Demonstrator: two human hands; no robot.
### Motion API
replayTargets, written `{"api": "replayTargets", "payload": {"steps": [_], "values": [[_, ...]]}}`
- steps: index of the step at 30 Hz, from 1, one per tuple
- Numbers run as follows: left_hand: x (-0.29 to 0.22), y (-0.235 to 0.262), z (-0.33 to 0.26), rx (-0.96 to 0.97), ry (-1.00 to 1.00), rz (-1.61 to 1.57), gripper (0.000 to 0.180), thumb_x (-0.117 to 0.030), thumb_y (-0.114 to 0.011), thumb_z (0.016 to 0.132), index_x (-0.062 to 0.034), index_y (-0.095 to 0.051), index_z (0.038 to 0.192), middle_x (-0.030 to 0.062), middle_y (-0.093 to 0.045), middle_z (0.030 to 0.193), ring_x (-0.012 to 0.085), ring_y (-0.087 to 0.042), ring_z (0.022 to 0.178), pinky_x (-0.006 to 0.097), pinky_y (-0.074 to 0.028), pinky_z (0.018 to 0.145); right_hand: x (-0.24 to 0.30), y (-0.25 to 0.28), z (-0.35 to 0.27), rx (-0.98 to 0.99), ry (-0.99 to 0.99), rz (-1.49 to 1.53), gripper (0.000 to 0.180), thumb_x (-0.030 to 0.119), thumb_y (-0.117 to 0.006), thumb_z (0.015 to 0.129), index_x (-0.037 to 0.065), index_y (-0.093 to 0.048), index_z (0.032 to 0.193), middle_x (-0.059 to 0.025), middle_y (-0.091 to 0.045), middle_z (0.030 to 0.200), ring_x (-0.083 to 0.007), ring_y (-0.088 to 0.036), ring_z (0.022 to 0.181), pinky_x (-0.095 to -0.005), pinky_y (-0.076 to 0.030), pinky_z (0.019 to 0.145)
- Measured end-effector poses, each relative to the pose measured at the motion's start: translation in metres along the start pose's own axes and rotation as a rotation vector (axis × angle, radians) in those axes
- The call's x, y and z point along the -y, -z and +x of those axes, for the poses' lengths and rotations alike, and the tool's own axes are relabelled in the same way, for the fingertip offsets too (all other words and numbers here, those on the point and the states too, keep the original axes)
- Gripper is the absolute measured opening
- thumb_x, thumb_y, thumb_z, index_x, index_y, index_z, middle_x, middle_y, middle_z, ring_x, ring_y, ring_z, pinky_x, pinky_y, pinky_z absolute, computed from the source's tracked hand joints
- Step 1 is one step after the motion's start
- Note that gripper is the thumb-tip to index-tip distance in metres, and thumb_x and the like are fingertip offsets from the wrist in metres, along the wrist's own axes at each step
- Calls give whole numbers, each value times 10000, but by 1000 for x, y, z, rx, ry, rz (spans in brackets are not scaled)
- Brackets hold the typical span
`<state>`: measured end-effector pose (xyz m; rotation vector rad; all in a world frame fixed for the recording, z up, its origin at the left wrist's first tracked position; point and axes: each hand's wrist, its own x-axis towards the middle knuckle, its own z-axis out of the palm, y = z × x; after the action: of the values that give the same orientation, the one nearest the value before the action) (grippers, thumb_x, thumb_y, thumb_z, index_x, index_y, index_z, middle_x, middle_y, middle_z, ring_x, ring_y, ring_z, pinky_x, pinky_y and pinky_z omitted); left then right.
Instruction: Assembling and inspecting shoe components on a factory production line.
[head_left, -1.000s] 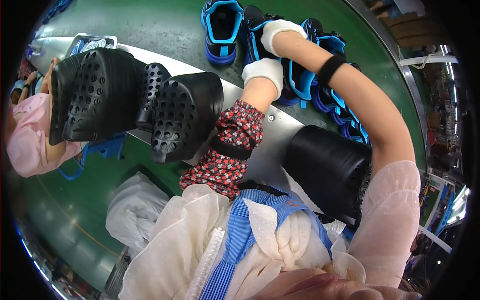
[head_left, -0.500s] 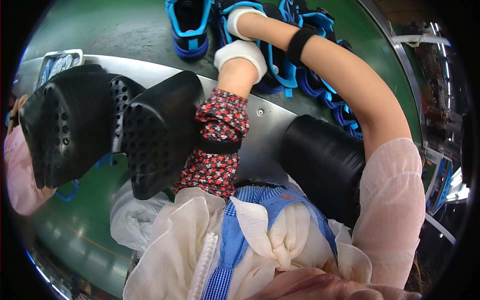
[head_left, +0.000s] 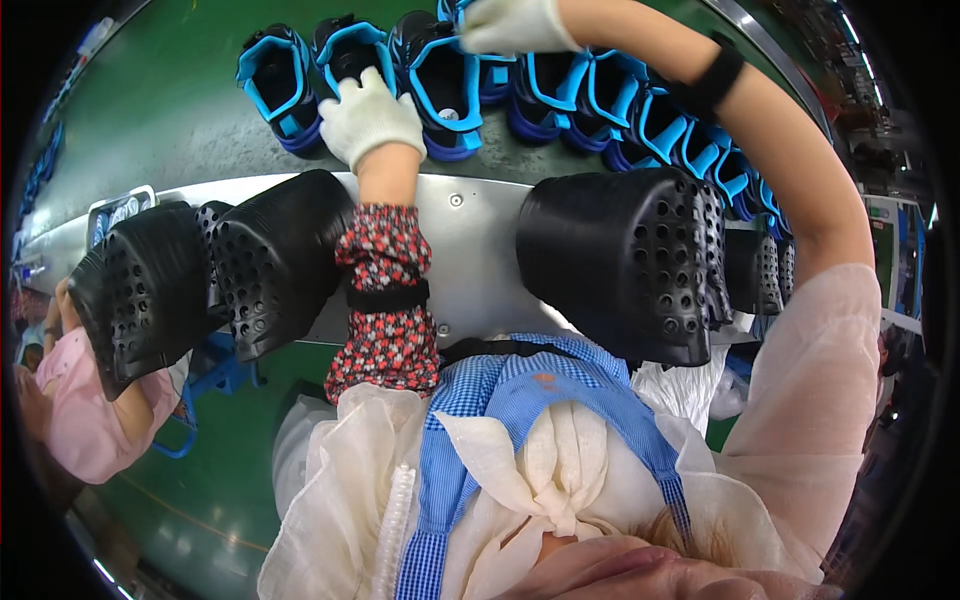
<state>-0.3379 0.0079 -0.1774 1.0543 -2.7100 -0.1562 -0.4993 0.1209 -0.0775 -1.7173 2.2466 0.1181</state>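
Black shoes with bright blue collars and dark blue soles stand in a curved row on the green work surface. My left hand (head_left: 372,120), in a white glove, grips the heel of the second shoe (head_left: 350,45) from the left, fingers over its collar. That heel is hidden under the glove. Beside it stand a leftmost shoe (head_left: 275,85) and another shoe (head_left: 440,85) with a pale round spot inside. Farther back, my right hand (head_left: 515,25), also gloved, has its fingers closed at the blue collar of a shoe (head_left: 450,10) cut off by the upper edge.
Black perforated covers (head_left: 270,260) stand along the metal edge (head_left: 465,230) on my left, and a large one (head_left: 610,260) on my right. A small metal tray (head_left: 120,213) lies at the far left. A person in pink (head_left: 95,410) sits at the left. More shoes (head_left: 660,125) curve away rightward.
My left hand has moved left to a shoe near the row's left end. My right hand has moved farther back. The view has shifted, and more shoes now stand at the left.
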Motion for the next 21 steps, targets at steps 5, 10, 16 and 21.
{"api": "replayTargets", "payload": {"steps": [5,10,16,21], "values": [[-26,-16,-21,-249,-470,-364,505,-315,-717,776,-137,-572,1226,123,-631,894,317,-602,867,417,-498,758,-17,-48,-76,58,-366,66,493,401,-564,856,181,-575,1297,-182,-668,1084,-320,-629,1031,-371,-476,941],[-35,-44,-21,-42,-540,-246,780,-289,-749,759,-219,-375,1440,107,-641,789,303,-632,733,420,-519,653,-4,-68,-107,192,-396,212,578,415,-567,853,207,-481,1386,-254,-651,897,-382,-632,920,-426,-484,880],[-47,-38,39,257,-495,-170,637,-457,-678,804,-260,-469,1373,169,-642,1092,360,-632,960,441,-509,820,-14,-99,-99,46,-317,222,668,559,-596,781,182,-551,1330,-231,-497,1194,-375,-551,1102,-399,-445,956],[-58,-42,48,247,-571,-191,469,-495,-679,795,-102,-658,1050,182,-651,869,363,-617,873,443,-479,759,-16,-91,-102,128,-389,348,641,607,-534,806,113,-629,1202,-232,-554,1163,-383,-573,1061,-423,-472,903]]}}
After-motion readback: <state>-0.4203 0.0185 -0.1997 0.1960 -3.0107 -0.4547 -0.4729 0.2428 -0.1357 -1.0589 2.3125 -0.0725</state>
